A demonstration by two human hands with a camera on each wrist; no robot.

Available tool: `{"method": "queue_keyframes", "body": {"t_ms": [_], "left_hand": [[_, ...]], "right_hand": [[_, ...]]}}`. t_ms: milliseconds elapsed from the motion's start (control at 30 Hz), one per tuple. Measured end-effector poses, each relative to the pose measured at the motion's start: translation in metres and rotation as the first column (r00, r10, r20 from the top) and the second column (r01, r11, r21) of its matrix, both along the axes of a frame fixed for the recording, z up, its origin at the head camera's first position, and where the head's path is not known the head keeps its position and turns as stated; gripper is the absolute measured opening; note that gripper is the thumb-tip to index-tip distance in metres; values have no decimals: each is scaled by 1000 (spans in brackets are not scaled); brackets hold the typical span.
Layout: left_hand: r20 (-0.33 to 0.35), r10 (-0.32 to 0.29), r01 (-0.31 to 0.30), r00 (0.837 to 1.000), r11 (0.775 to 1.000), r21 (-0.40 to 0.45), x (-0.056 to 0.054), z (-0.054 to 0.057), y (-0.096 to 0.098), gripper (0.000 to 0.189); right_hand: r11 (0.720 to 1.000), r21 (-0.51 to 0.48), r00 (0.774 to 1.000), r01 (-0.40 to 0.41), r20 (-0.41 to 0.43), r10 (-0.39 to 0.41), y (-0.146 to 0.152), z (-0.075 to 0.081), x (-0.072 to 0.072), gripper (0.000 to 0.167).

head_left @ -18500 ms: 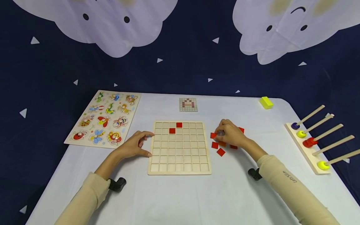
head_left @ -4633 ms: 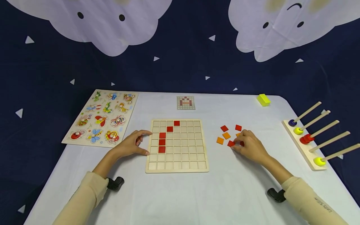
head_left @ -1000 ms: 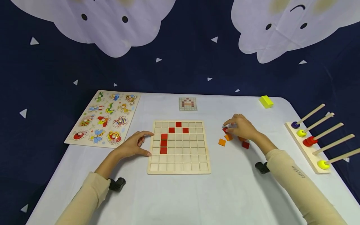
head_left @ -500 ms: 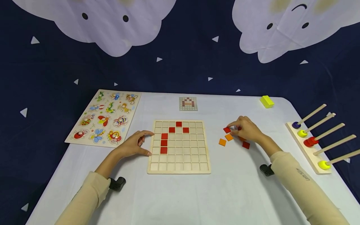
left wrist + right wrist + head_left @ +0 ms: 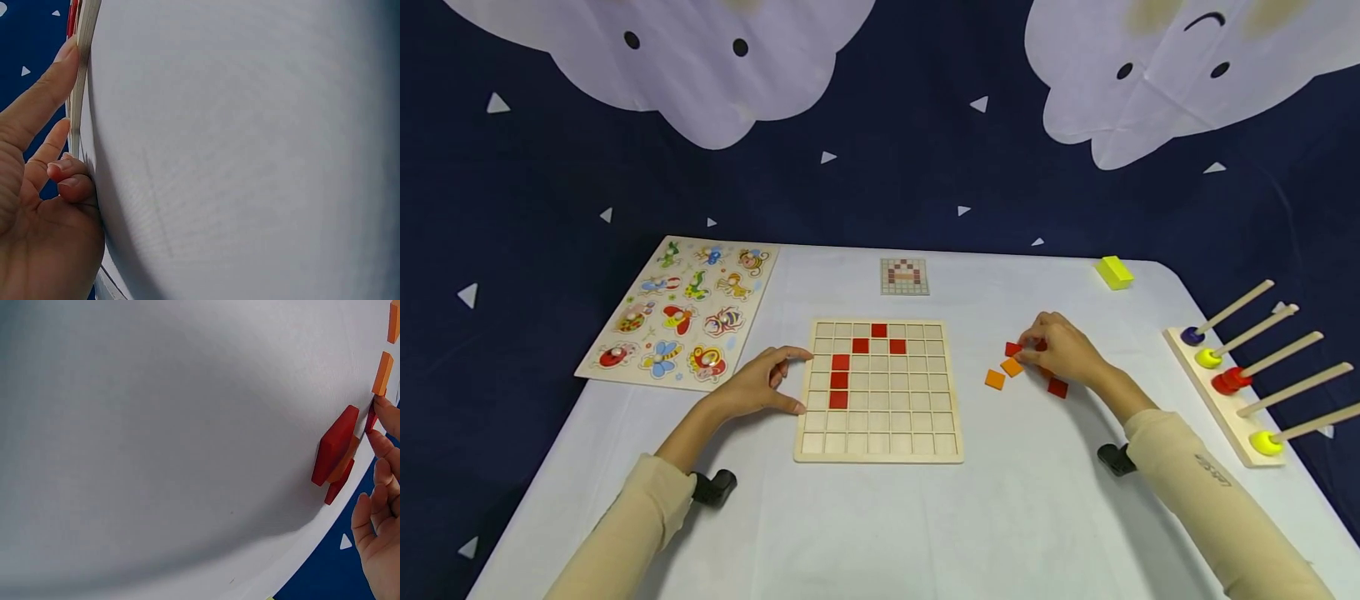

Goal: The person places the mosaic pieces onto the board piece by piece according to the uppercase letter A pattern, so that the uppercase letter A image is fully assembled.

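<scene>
A wooden grid board (image 5: 880, 425) lies flat on the white table with several red tiles set in its upper-left and upper-middle cells. My left hand (image 5: 760, 385) rests at the board's left edge, thumb and index finger extended and touching it; the left wrist view shows the other fingers bent. Beside the board on the right, my right hand (image 5: 1063, 348) pinches a red tile (image 5: 1012, 349) between thumb and index finger at table level. Around it lie orange tiles (image 5: 995, 380) and a darker red tile (image 5: 1057, 388); others are partly hidden under the hand.
A small pattern card (image 5: 905, 277) lies behind the board. At the left is an insect picture board (image 5: 677, 321). A yellow block (image 5: 1115, 272) sits at the back right, and a peg stand (image 5: 1225, 400) with coloured beads is along the right edge.
Over the longer span, several more red tiles have come onto the board. In the last second, my right fingers have shifted slightly right and closed on a red tile. My left hand has stayed put.
</scene>
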State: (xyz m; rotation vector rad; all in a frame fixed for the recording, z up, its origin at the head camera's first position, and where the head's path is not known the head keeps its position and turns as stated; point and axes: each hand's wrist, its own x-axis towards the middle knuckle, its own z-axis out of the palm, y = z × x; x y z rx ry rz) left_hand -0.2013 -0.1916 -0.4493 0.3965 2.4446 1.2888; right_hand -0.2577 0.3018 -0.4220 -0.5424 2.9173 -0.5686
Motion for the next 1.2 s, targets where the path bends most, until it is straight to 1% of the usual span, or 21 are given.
{"method": "queue_keyframes", "body": {"t_ms": [200,300,400,533,700,867,1067,1200], "left_hand": [[-5,-1,1,1000,1000,3,0,-1,0,77],[-2,-5,5,1000,1000,3,-1,-1,0,77],[-3,-6,6,1000,1000,-1,-1,0,0,78],[-1,-3,3,1000,1000,-4,-1,0,0,78],[9,5,-5,1000,1000,-3,-1,-1,0,78],[12,7,-7,1000,1000,-4,-1,-1,0,78],[18,13,-13,1000,1000,-6,0,1,0,78],[19,13,-13,1000,1000,-3,0,2,2,77]], "right_hand": [[1000,14,999,5,-53,-4,0,2,2,25],[1000,-3,997,7,-83,-7,1,3,3,23],[1000,-26,995,-7,-105,5,-4,6,5,23],[999,-33,993,-43,-109,39,-18,6,5,24],[996,-18,989,-87,-118,84,-37,5,6,26],[991,-42,986,-125,-115,119,-56,5,5,23],[978,-60,973,-199,-131,190,-81,4,8,23],[970,-68,965,-234,-141,223,-97,-1,9,23]]}}
